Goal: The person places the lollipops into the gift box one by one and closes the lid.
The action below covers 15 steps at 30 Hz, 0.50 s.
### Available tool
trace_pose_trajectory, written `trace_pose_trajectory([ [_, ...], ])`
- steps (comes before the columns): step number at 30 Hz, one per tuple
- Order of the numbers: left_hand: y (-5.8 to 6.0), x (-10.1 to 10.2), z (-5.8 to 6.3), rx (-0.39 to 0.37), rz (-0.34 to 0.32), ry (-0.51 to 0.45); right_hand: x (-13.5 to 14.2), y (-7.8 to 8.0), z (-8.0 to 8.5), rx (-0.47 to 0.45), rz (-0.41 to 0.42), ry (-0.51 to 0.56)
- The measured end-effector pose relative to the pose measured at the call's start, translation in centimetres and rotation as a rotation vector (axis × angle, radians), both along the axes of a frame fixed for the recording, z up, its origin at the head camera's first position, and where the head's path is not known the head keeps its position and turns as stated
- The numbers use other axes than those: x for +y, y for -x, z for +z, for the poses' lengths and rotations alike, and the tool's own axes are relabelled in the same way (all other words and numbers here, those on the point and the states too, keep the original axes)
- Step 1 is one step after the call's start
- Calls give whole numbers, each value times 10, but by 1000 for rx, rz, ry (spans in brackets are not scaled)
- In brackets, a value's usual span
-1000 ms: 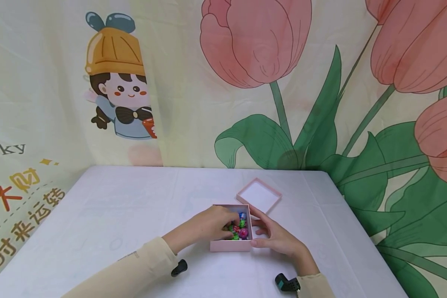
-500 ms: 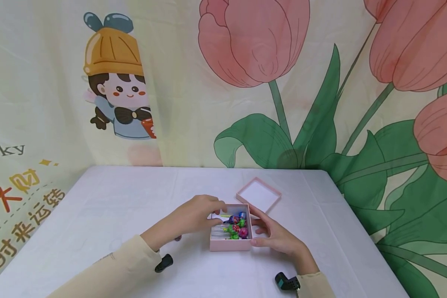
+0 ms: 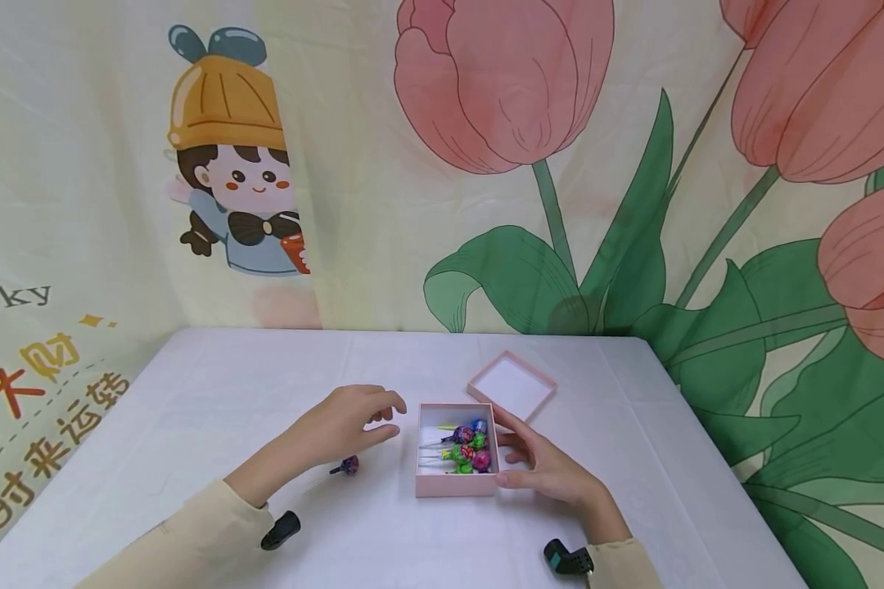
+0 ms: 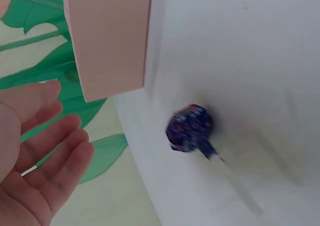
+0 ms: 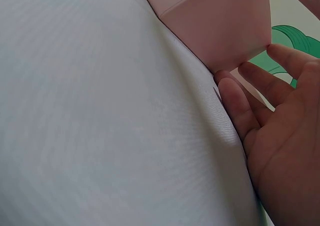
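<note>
My left hand (image 3: 361, 421) hangs over the table to the left of the box, its fingers loosely bent and nothing between them. Below it on the cloth lies a lollipop (image 3: 349, 465) in a dark purple wrapper; the left wrist view also shows its pale stick. The pink box (image 3: 455, 486) stands uncovered, with several lollipops (image 3: 466, 448) in bright wrappers inside, sticks pointing left. Against the box's right side rest the fingertips and thumb of my right hand (image 3: 552, 470). The right wrist view shows these fingers touching the box wall, not wrapped round it.
Behind the box, to the right, lies its pink lid (image 3: 512, 384), inner white side up. A white cloth covers the table (image 3: 280, 368). At the table's back hangs a curtain (image 3: 361, 164) printed with tulips and a cartoon child.
My left hand has come out of the box and moved left, uncovering the lollipops inside and the one on the cloth. My right hand stays at the box's side.
</note>
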<state>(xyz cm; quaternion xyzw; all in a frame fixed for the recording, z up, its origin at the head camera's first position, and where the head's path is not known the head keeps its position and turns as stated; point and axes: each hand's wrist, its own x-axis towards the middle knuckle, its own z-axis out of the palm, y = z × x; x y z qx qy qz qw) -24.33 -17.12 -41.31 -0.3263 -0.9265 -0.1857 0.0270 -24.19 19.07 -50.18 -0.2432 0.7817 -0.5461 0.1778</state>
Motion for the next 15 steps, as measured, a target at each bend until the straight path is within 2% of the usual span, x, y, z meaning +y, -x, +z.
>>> trace_pose_trajectory([
  [15, -8, -41, -20, -25, 34, -2, -1, 1, -2, -6, -14, -8],
])
